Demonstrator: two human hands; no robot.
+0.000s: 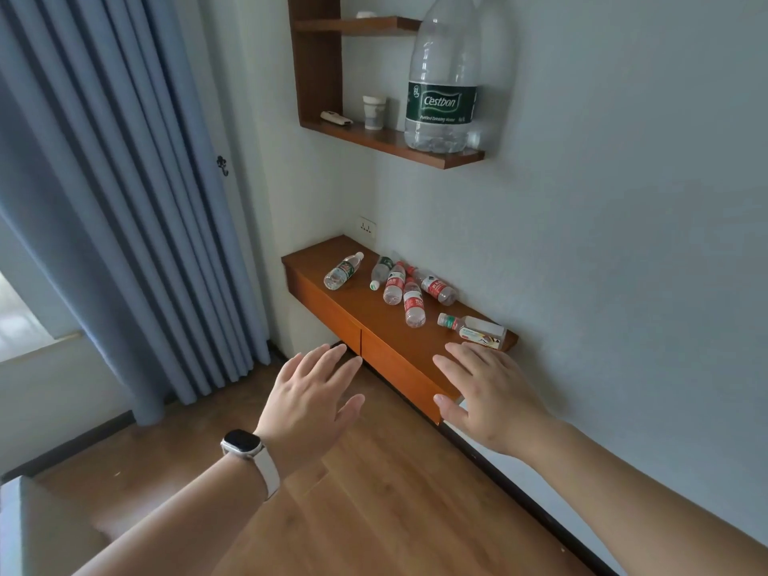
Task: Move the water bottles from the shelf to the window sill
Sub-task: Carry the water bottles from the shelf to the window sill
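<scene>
Just beyond both hands, small water bottles lie loose on their sides on the low wooden shelf. Left hand and right hand hover spread, holding nothing. Nudged carelessly, the round bottles would likely roll off the edge.

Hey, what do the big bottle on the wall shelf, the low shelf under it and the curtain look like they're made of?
Big bottle: clear, glossy plastic by its look; the wall shows through its ribbed body, with a green printed label.
Low shelf: reddish-brown wood or wood-look laminate, smooth with a satin sheen; which one is unclear.
Curtain: blue-grey woven fabric, matte, hanging in soft vertical folds.
</scene>
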